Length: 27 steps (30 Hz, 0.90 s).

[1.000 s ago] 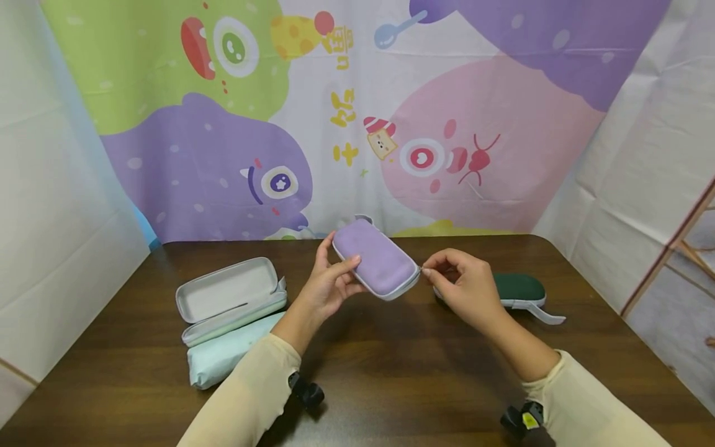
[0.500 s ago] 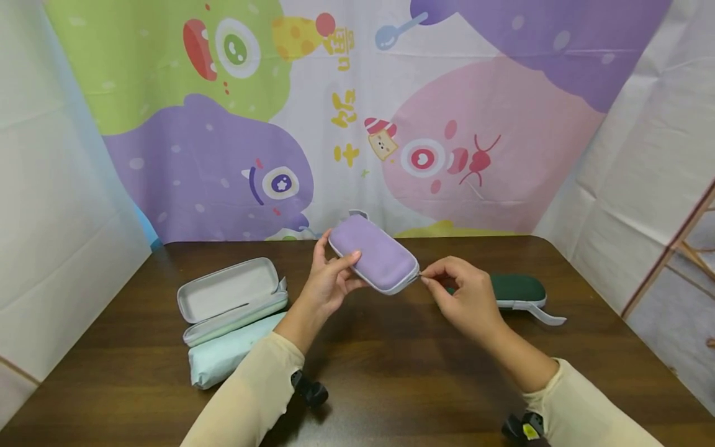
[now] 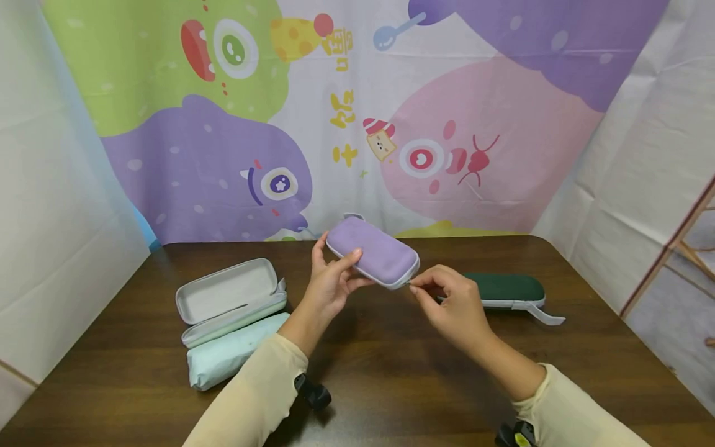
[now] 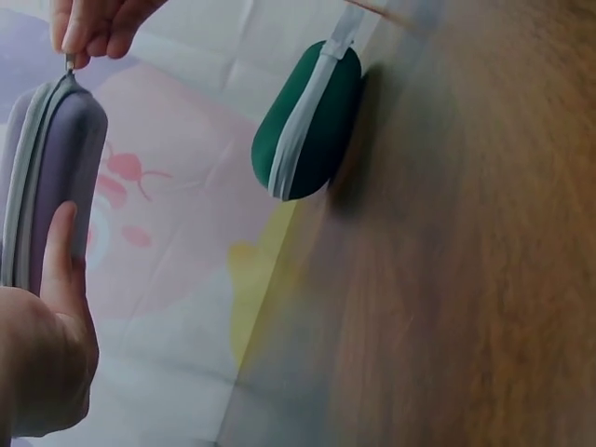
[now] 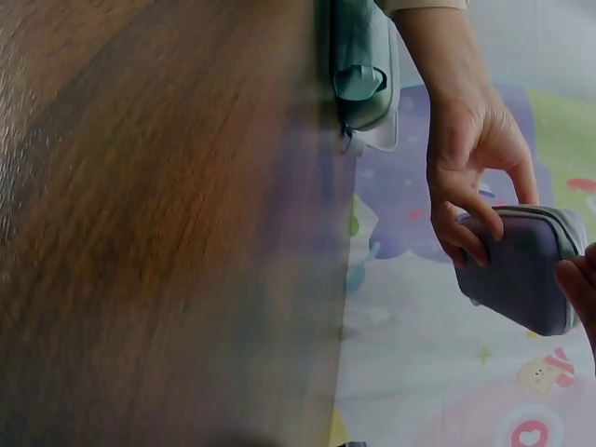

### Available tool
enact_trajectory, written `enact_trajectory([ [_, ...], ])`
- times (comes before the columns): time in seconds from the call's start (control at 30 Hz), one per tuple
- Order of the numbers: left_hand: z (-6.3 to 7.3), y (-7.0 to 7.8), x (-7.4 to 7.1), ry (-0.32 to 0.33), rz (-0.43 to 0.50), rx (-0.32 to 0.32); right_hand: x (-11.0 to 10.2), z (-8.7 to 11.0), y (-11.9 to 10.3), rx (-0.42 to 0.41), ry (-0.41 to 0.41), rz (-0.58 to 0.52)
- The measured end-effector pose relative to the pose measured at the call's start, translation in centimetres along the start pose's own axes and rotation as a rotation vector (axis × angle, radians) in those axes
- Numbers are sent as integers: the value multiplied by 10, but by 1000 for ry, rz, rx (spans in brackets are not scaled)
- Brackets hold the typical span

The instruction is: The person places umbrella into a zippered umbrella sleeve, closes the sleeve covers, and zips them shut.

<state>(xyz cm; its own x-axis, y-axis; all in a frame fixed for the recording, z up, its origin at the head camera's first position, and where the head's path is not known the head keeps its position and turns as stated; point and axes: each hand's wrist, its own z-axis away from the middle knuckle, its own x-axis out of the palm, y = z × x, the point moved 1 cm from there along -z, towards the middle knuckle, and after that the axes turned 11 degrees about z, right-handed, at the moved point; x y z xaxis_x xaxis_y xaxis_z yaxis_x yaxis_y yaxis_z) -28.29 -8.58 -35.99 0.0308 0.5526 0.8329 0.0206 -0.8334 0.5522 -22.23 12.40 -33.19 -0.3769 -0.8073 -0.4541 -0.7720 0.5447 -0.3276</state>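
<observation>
1. At the far left of the head view, I locate a pale green case on the table, its lid raised to show a grey lining.
2. Just in front of it, I locate a light teal pouch; the left forearm hides its right end.
3. To the right, I read the left hand as gripping the purple case, thumb across the upper face, remaining fingers around the edge and underneath.
4. I find the purple case at centre, held above the table, tilted, lid down. I cannot tell how far its zip is run.
5. At its right end, I read the right hand as pinching the zip pull between thumb and fingertips.
6. At far right, I locate a dark green case on the table, partly hidden behind the right hand; a pale strap extends from its right end.
</observation>
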Motion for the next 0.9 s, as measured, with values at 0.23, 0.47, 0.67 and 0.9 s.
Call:
enact_trajectory([
  [0.23,3,-7,6,58,3,38,6,3,-4,31,6,-45],
  [0.47,8,-18,14,128,32,91,15,7,-7,45,32,-68],
  [0.67,12,-24,21,118,60,103,20,8,-11,51,70,-52],
  [0.9,8,-15,18,88,143,65,13,7,-13,41,115,-1],
])
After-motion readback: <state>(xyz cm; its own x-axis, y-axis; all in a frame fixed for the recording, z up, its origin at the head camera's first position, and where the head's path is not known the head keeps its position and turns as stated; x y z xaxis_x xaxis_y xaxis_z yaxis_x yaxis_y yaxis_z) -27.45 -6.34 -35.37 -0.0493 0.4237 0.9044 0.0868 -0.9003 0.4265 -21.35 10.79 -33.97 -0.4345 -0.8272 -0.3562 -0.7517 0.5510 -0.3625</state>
